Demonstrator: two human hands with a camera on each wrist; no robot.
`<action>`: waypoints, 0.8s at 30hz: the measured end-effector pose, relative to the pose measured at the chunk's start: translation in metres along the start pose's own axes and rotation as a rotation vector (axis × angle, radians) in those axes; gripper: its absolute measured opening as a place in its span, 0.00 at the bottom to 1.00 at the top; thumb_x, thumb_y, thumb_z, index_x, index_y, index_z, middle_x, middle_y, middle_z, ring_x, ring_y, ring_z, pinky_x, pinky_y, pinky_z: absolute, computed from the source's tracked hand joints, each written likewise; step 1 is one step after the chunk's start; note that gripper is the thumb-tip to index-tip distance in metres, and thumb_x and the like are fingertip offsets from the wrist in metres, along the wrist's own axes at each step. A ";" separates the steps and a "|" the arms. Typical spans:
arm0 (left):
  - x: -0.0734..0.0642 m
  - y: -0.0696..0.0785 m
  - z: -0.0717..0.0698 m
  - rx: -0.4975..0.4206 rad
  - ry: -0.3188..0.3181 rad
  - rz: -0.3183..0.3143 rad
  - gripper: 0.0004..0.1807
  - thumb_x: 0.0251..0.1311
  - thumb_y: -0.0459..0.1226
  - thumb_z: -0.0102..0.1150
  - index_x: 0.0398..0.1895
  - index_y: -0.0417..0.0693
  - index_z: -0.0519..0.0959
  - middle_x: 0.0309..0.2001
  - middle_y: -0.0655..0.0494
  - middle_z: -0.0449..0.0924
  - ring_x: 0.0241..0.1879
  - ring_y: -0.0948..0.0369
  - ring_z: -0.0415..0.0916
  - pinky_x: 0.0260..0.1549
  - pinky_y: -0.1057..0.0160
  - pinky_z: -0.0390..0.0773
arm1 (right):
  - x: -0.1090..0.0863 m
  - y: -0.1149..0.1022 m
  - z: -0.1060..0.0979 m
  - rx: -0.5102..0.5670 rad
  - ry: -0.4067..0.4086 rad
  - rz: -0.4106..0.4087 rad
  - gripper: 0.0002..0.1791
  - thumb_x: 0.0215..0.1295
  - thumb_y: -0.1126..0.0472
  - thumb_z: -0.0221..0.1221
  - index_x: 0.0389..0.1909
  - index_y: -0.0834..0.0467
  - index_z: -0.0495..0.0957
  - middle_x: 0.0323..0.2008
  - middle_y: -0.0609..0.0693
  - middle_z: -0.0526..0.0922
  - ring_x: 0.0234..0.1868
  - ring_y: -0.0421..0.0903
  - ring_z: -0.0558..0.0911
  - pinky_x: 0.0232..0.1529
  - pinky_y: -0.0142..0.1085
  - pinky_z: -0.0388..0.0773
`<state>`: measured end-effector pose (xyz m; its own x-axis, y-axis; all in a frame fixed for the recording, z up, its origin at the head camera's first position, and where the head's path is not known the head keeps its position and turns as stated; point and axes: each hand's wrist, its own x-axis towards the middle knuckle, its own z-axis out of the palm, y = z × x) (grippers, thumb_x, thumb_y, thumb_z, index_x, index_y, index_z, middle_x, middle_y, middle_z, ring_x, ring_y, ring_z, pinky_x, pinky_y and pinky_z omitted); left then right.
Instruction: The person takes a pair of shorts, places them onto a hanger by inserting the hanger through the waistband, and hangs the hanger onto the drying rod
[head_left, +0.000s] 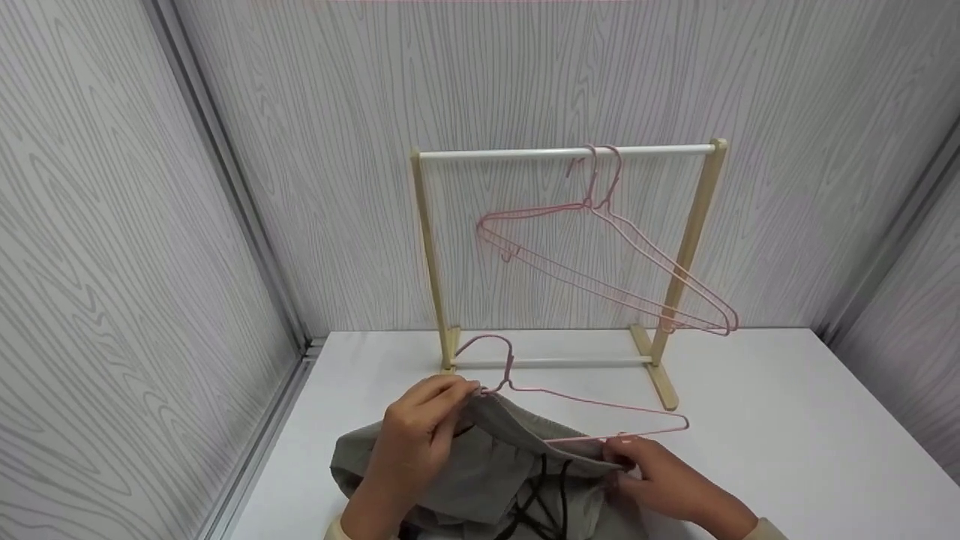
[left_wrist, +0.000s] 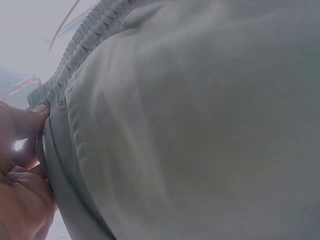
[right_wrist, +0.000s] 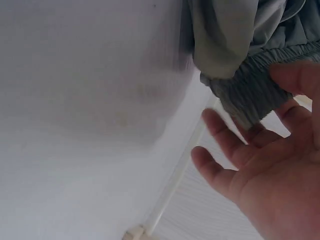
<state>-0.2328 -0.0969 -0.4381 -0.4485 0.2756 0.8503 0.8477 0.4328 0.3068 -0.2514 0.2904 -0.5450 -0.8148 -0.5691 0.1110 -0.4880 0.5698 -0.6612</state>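
Note:
Grey-green drawstring pants with a gathered elastic waistband and dark cords are held up above the white table; whether they are long or short cannot be told. My left hand pinches one end of the waistband, close to the neck of a pink wire hanger. That hanger's left part is hidden inside the waist opening, while its right end sticks out past the fabric. At the waistband's other end, my right hand pinches the edge between thumb and fingers. In the right wrist view its outer fingers are spread off the cloth.
Behind the hands stands a small garment rack with a wooden frame and a white top rail. Pink hangers hang from the rail, toward its right half. Pale wood-patterned panels enclose the white table.

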 end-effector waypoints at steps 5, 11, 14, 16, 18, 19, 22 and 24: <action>0.001 -0.003 -0.002 0.017 0.024 0.023 0.17 0.67 0.23 0.69 0.56 0.45 0.90 0.50 0.53 0.89 0.51 0.62 0.88 0.49 0.70 0.86 | -0.019 -0.004 -0.021 -0.001 0.027 0.067 0.13 0.82 0.60 0.60 0.61 0.52 0.84 0.52 0.46 0.86 0.48 0.32 0.81 0.44 0.36 0.83; 0.002 -0.005 -0.006 0.016 0.032 0.017 0.17 0.68 0.23 0.68 0.56 0.45 0.90 0.50 0.52 0.89 0.49 0.60 0.89 0.48 0.70 0.86 | -0.038 -0.007 -0.042 -0.079 0.096 0.004 0.05 0.82 0.54 0.63 0.49 0.39 0.84 0.41 0.36 0.83 0.40 0.33 0.77 0.38 0.37 0.78; 0.002 -0.005 -0.008 0.019 0.028 0.003 0.17 0.69 0.23 0.67 0.56 0.45 0.90 0.50 0.52 0.89 0.50 0.60 0.89 0.48 0.71 0.85 | -0.046 -0.008 -0.047 -0.122 0.147 -0.070 0.05 0.78 0.53 0.67 0.45 0.37 0.82 0.38 0.33 0.80 0.38 0.32 0.76 0.37 0.33 0.76; 0.002 -0.005 -0.009 0.019 0.030 0.002 0.16 0.69 0.23 0.67 0.56 0.44 0.90 0.50 0.52 0.89 0.50 0.60 0.89 0.48 0.71 0.86 | -0.049 -0.010 -0.051 -0.156 0.180 -0.122 0.10 0.74 0.56 0.70 0.45 0.38 0.81 0.38 0.32 0.80 0.38 0.31 0.76 0.37 0.31 0.77; 0.001 -0.006 -0.009 0.024 0.035 0.008 0.16 0.68 0.23 0.68 0.55 0.44 0.90 0.50 0.52 0.89 0.50 0.60 0.89 0.48 0.71 0.86 | -0.052 -0.012 -0.054 -0.198 0.222 -0.168 0.14 0.70 0.60 0.74 0.48 0.39 0.82 0.39 0.32 0.81 0.39 0.31 0.77 0.38 0.30 0.78; 0.001 -0.007 -0.009 0.024 0.037 0.010 0.16 0.68 0.23 0.68 0.55 0.43 0.91 0.50 0.52 0.89 0.50 0.60 0.89 0.49 0.71 0.86 | -0.053 -0.013 -0.056 -0.214 0.243 -0.178 0.18 0.67 0.62 0.76 0.49 0.39 0.83 0.41 0.33 0.82 0.40 0.30 0.78 0.39 0.30 0.79; 0.001 -0.006 -0.009 0.028 0.039 0.011 0.16 0.68 0.23 0.68 0.55 0.43 0.91 0.50 0.52 0.89 0.50 0.60 0.89 0.50 0.71 0.86 | -0.056 -0.017 -0.064 -0.250 0.298 -0.177 0.26 0.62 0.68 0.78 0.55 0.39 0.84 0.45 0.33 0.85 0.44 0.31 0.82 0.43 0.28 0.82; 0.001 -0.006 -0.010 0.032 0.033 0.006 0.16 0.69 0.23 0.68 0.56 0.44 0.90 0.50 0.52 0.89 0.51 0.60 0.89 0.51 0.71 0.85 | -0.057 -0.019 -0.069 -0.264 0.334 -0.174 0.29 0.60 0.70 0.78 0.55 0.39 0.85 0.46 0.33 0.85 0.46 0.32 0.83 0.47 0.25 0.82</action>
<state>-0.2358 -0.1078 -0.4345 -0.4329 0.2500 0.8661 0.8408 0.4585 0.2879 -0.2169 0.3526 -0.4875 -0.7487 -0.4722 0.4653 -0.6544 0.6389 -0.4044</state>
